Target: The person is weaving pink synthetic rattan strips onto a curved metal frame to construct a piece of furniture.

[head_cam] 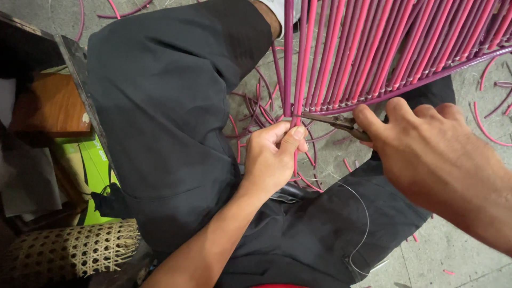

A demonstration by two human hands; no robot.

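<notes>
1. My left hand [274, 157] comes up from below, forearm bare, wrist bent slightly back. Its fingers are curled shut and the thumb presses a pink cord [295, 154] against them, just under the frame's lower edge.
2. My right hand [413, 136] reaches in from the right, knuckles up, closed around the handles of a pair of pliers [333, 121]. The thumb lies along the top of the tool.
3. The pliers are dull grey metal with long, narrow jaws. Their tips sit at the cord right where it meets the frame bar, just above my left thumb. I cannot tell whether the tips actually bite the cord.
4. The two hands are near each other but not touching; the tool bridges the space between them.
5. The woven frame [384, 53] leans over my lap at upper right: smooth, round plastic cords in pink and magenta, strung tight and side by side to a purple bar.
6. My black trousers [170, 117] are soft, creased cloth.
7. Cut cord scraps [256, 106], curved and loose, litter the grey concrete floor [469, 250].
8. At lower left lies a roll of pale cane webbing [69, 248] with open holes.
</notes>
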